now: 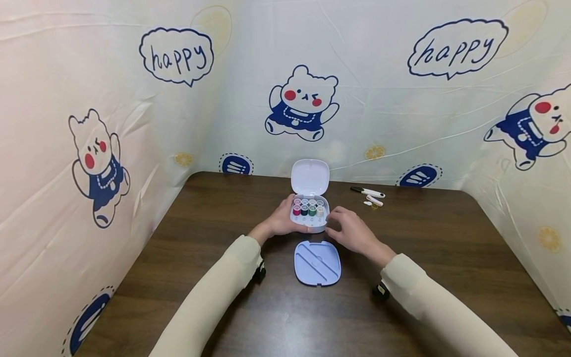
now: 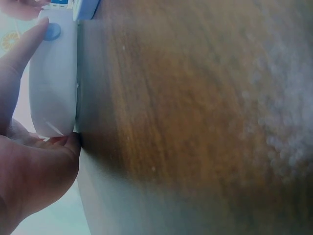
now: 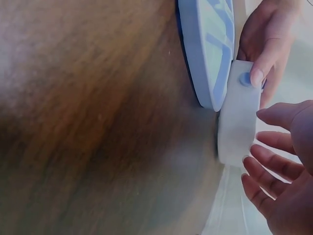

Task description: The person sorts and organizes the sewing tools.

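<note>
A white sewing box [image 1: 317,229] stands on the table with its lid [image 1: 310,176] raised at the back. Several thread spools [image 1: 305,210] sit in rows inside, among them pink, dark green, green and cream ones. My left hand [image 1: 282,219] grips the box's left side, its thumb lying along the front by a blue button [image 2: 53,32]. Beside the right wall is my right hand [image 1: 350,230], fingers loosely bent and spread, holding nothing. In front of the box lies a pale blue tray [image 1: 308,275] with diagonal ridges.
Behind the right hand lie a black-and-white pen-like tool [image 1: 373,193], a small white-and-pink piece [image 1: 374,201] and a tiny gold-coloured item [image 1: 374,207]. A printed cloth [image 1: 383,109] hangs along the back and sides of the brown table [image 1: 223,213].
</note>
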`<state>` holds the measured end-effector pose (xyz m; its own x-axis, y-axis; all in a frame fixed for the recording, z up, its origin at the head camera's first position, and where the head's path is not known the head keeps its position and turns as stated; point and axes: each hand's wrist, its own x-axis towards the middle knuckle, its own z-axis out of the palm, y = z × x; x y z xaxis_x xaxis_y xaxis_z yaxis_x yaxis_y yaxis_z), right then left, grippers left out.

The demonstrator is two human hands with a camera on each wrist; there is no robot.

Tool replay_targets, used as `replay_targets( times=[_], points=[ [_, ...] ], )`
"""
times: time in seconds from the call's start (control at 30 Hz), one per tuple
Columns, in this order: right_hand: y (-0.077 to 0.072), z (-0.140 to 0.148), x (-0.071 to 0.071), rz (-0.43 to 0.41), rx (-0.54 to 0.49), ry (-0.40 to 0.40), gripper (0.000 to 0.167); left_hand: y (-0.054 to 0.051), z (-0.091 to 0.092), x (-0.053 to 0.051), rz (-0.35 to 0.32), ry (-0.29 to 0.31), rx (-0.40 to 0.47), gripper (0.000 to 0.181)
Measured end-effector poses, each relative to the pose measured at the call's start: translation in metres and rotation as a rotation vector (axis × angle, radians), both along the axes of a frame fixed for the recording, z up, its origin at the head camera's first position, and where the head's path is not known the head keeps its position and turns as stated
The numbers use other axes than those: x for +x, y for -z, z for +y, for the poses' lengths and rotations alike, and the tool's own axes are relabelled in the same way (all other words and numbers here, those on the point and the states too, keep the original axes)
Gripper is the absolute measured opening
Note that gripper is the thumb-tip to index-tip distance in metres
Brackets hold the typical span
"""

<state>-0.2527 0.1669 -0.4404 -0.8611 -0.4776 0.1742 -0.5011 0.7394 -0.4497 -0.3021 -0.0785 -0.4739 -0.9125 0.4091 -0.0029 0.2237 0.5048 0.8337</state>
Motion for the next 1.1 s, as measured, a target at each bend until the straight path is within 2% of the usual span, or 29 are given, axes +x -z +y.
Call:
replay_targets(
  times=[0.33,0.53,0.8,1.1],
  points=[
    [-0.001,-0.002,0.011,-0.040,0.042,-0.038,0.035,-0.006,0.000,0.005,-0.011,-0.011,-0.008,0.116],
    [0.000,-0.004,0.018,-0.073,0.034,-0.044,0.039,-0.006,0.001,0.004,-0.015,-0.019,-0.019,0.115],
    [0.000,-0.007,0.025,-0.086,0.019,-0.096,0.038,0.002,0.001,0.000,0.003,-0.013,-0.023,0.114],
    [0.002,-0.013,0.036,-0.106,0.029,-0.144,0.032,-0.004,0.000,0.002,0.001,-0.002,-0.001,0.115]
  ],
)
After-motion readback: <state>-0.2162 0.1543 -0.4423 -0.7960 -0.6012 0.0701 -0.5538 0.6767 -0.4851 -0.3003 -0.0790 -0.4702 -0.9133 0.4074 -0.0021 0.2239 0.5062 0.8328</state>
